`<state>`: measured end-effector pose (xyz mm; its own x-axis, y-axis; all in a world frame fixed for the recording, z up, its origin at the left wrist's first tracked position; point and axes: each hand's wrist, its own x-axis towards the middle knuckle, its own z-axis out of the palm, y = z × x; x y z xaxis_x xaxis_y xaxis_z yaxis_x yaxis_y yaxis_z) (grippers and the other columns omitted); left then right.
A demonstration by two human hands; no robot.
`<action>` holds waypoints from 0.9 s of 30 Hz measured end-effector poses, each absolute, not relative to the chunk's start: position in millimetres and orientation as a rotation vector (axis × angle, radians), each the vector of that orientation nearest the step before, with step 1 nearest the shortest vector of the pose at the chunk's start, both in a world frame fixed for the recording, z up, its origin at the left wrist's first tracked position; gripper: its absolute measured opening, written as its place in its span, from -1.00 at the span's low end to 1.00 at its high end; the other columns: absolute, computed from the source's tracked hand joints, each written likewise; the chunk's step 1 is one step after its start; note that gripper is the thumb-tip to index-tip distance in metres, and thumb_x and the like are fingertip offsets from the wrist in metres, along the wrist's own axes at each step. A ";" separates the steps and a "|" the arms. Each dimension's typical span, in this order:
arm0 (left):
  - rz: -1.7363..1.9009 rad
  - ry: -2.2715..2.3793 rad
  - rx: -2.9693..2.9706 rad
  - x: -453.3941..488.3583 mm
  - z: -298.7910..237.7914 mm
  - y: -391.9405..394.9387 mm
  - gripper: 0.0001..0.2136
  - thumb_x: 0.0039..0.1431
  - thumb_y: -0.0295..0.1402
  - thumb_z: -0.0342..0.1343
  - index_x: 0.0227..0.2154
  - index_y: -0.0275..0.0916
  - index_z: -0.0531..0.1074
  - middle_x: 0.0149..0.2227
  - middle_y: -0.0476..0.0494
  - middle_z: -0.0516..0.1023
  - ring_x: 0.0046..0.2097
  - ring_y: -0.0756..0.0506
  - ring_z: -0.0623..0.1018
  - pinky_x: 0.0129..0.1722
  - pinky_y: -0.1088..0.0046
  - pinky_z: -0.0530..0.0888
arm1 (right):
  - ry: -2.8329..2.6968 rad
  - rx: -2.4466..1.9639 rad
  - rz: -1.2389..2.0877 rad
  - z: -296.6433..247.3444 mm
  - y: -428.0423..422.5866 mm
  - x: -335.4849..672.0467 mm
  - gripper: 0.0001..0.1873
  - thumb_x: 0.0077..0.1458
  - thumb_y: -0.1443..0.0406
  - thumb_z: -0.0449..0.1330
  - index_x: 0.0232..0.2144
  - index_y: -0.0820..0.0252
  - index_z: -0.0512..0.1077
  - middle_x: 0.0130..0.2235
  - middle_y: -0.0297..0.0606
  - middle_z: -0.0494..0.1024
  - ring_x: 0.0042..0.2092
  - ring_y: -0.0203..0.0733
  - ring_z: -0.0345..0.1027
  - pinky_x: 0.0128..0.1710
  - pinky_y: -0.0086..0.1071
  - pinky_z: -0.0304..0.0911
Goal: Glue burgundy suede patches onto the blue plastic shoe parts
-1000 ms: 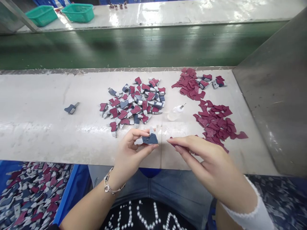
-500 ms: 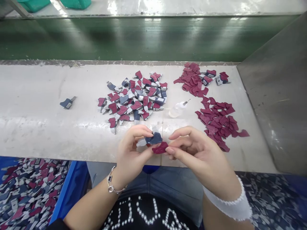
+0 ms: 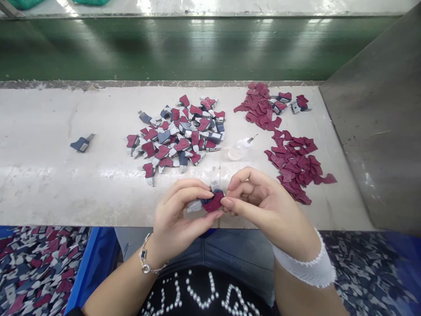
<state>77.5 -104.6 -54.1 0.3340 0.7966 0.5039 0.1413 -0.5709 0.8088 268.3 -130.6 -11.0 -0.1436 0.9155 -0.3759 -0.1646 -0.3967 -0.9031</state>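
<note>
At 6 o'clock, the held fabric piece [image 3: 213,202] shows navy under maroon, with a pale grey tab. Below it, a black top [image 3: 204,294] carries white pearl lettering. At 3 o'clock lie plain maroon cutouts [image 3: 292,164]; at 11, a heap of maroon, navy and white pieces [image 3: 174,131]. At 12, a green panel [image 3: 164,48] gleams. At 8, a bright blue crate [image 3: 95,263] edges mottled maroon, navy and white scraps [image 3: 39,267].

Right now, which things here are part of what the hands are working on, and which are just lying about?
In the work:
left hand holding a navy-and-grey cut piece
right hand pinching a maroon cut piece against it

Lying about:
heap of navy-and-maroon pieces
loose maroon pieces
small squeeze bottle
single navy piece
</note>
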 end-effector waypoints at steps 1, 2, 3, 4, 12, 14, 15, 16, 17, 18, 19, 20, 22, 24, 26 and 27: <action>1.267 0.827 1.939 77.1 -53.8 -104.7 -0.65 0.01 -0.51 0.39 -0.13 -0.22 0.46 -0.19 -0.11 0.54 -0.12 -0.07 0.54 -0.15 0.42 0.58 | -0.936 -1.284 1.669 -10.7 -130.6 268.1 -0.73 0.06 0.41 0.40 -0.31 0.11 0.37 -0.45 -0.52 0.58 -0.37 -0.42 0.46 -0.35 -0.62 0.32; 1.276 0.836 1.941 76.6 -53.7 -104.7 -0.66 0.02 -0.50 0.39 -0.14 -0.21 0.46 -0.19 -0.10 0.54 -0.13 -0.07 0.55 -0.17 0.42 0.58 | -0.942 -1.278 1.669 -10.2 -130.7 267.7 -0.74 0.06 0.41 0.39 -0.30 0.11 0.37 -0.45 -0.52 0.57 -0.37 -0.42 0.45 -0.35 -0.61 0.32; 1.281 0.845 1.943 76.1 -53.7 -104.8 -0.67 0.03 -0.50 0.38 -0.14 -0.20 0.47 -0.20 -0.10 0.54 -0.14 -0.07 0.55 -0.18 0.41 0.59 | -0.948 -1.276 1.670 -9.7 -131.0 267.2 -0.74 0.07 0.40 0.39 -0.30 0.11 0.37 -0.45 -0.52 0.56 -0.37 -0.42 0.44 -0.34 -0.60 0.32; 1.281 0.852 1.945 75.6 -53.8 -104.7 -0.68 0.04 -0.50 0.38 -0.15 -0.19 0.47 -0.20 -0.10 0.54 -0.15 -0.07 0.55 -0.18 0.41 0.59 | -0.953 -1.277 1.670 -9.2 -131.3 266.7 -0.75 0.08 0.39 0.39 -0.29 0.10 0.37 -0.45 -0.52 0.56 -0.37 -0.41 0.44 -0.34 -0.60 0.32; 1.296 0.808 1.959 72.7 -51.7 -104.3 -0.67 0.00 -0.59 0.38 -0.17 -0.26 0.48 -0.19 -0.07 0.54 -0.13 -0.01 0.54 -0.12 0.51 0.56 | -1.028 -1.302 1.693 -7.0 -132.1 265.0 -0.77 0.18 0.18 0.32 -0.20 0.07 0.34 -0.43 -0.45 0.52 -0.35 -0.31 0.42 -0.31 -0.45 0.34; 1.294 0.801 1.965 72.2 -50.3 -104.9 -0.67 -0.01 -0.60 0.38 -0.18 -0.26 0.48 -0.19 -0.06 0.54 -0.13 -0.01 0.55 -0.12 0.52 0.57 | -1.074 -1.311 1.688 -7.1 -132.7 264.4 -0.77 0.23 0.14 0.26 -0.13 0.04 0.35 -0.41 -0.44 0.50 -0.34 -0.28 0.41 -0.32 -0.41 0.34; 1.294 0.798 1.968 71.9 -49.7 -105.3 -0.66 -0.01 -0.60 0.38 -0.18 -0.26 0.48 -0.20 -0.06 0.54 -0.14 -0.01 0.55 -0.13 0.52 0.57 | -1.102 -1.315 1.674 -7.2 -133.2 263.8 -0.77 0.25 0.13 0.24 -0.10 0.03 0.36 -0.40 -0.44 0.48 -0.33 -0.27 0.41 -0.32 -0.40 0.34; 1.295 0.796 1.970 71.6 -49.0 -105.7 -0.66 -0.01 -0.60 0.39 -0.18 -0.25 0.48 -0.20 -0.06 0.54 -0.14 -0.01 0.55 -0.13 0.51 0.57 | -1.134 -1.317 1.657 -7.2 -133.7 263.0 -0.77 0.27 0.12 0.21 -0.08 0.01 0.37 -0.38 -0.43 0.48 -0.31 -0.26 0.41 -0.30 -0.38 0.35; 1.298 0.793 1.973 71.3 -48.5 -106.0 -0.66 -0.01 -0.60 0.39 -0.18 -0.25 0.48 -0.20 -0.06 0.54 -0.15 -0.01 0.55 -0.14 0.51 0.58 | -1.166 -1.319 1.638 -7.2 -134.2 262.2 -0.77 0.28 0.11 0.19 -0.06 0.00 0.38 -0.34 -0.41 0.48 -0.28 -0.25 0.42 -0.27 -0.36 0.36; 1.302 0.793 1.974 70.9 -48.2 -106.3 -0.66 -0.01 -0.60 0.38 -0.18 -0.25 0.48 -0.20 -0.06 0.54 -0.15 -0.01 0.56 -0.14 0.50 0.58 | -1.199 -1.323 1.615 -6.9 -134.8 261.3 -0.77 0.29 0.11 0.17 -0.06 0.00 0.38 -0.30 -0.39 0.49 -0.24 -0.23 0.43 -0.24 -0.34 0.37; 1.308 0.793 1.976 70.6 -48.1 -106.5 -0.66 -0.01 -0.60 0.38 -0.18 -0.24 0.48 -0.20 -0.06 0.54 -0.16 -0.01 0.56 -0.15 0.50 0.59 | -1.237 -1.330 1.585 -6.3 -135.4 260.5 -0.78 0.30 0.11 0.16 -0.06 0.01 0.39 -0.27 -0.37 0.50 -0.21 -0.21 0.44 -0.20 -0.33 0.37; 1.313 0.792 1.977 70.2 -48.1 -106.8 -0.66 -0.01 -0.60 0.38 -0.17 -0.24 0.48 -0.21 -0.05 0.54 -0.17 -0.02 0.56 -0.16 0.49 0.59 | -1.278 -1.340 1.549 -5.3 -136.1 259.7 -0.79 0.30 0.12 0.16 -0.08 0.03 0.40 -0.24 -0.36 0.51 -0.18 -0.20 0.44 -0.17 -0.32 0.37; 1.324 0.792 1.957 69.6 -49.0 -107.5 -0.65 -0.02 -0.61 0.38 -0.17 -0.22 0.48 -0.21 -0.05 0.54 -0.17 -0.02 0.57 -0.17 0.47 0.60 | -1.380 -1.367 1.444 -2.0 -137.8 258.0 -0.83 0.32 0.16 0.14 -0.10 0.05 0.40 -0.22 -0.35 0.51 -0.17 -0.21 0.43 -0.15 -0.32 0.36; 1.323 0.799 1.872 69.4 -50.6 -108.9 -0.64 -0.03 -0.60 0.38 -0.18 -0.20 0.48 -0.18 -0.07 0.54 -0.15 -0.04 0.57 -0.17 0.45 0.61 | -1.500 -1.386 1.326 2.9 -140.3 255.7 -0.86 0.33 0.24 0.11 -0.08 0.05 0.38 -0.18 -0.37 0.50 -0.17 -0.25 0.41 -0.13 -0.35 0.34; 1.295 0.821 1.742 69.4 -51.9 -111.2 -0.65 -0.02 -0.59 0.37 -0.18 -0.17 0.46 -0.15 -0.09 0.54 -0.12 -0.07 0.58 -0.19 0.42 0.61 | -1.607 -1.421 1.219 8.7 -143.4 252.4 -0.83 0.34 0.31 0.08 -0.04 0.04 0.35 -0.14 -0.38 0.51 -0.16 -0.28 0.40 -0.13 -0.38 0.31; 1.265 0.838 1.676 69.4 -52.2 -112.6 -0.66 0.00 -0.59 0.36 -0.18 -0.16 0.45 -0.15 -0.09 0.55 -0.12 -0.08 0.58 -0.20 0.41 0.62 | -1.653 -1.448 1.161 11.4 -144.9 250.4 -0.81 0.34 0.34 0.06 -0.03 0.04 0.34 -0.13 -0.39 0.51 -0.15 -0.28 0.39 -0.12 -0.39 0.30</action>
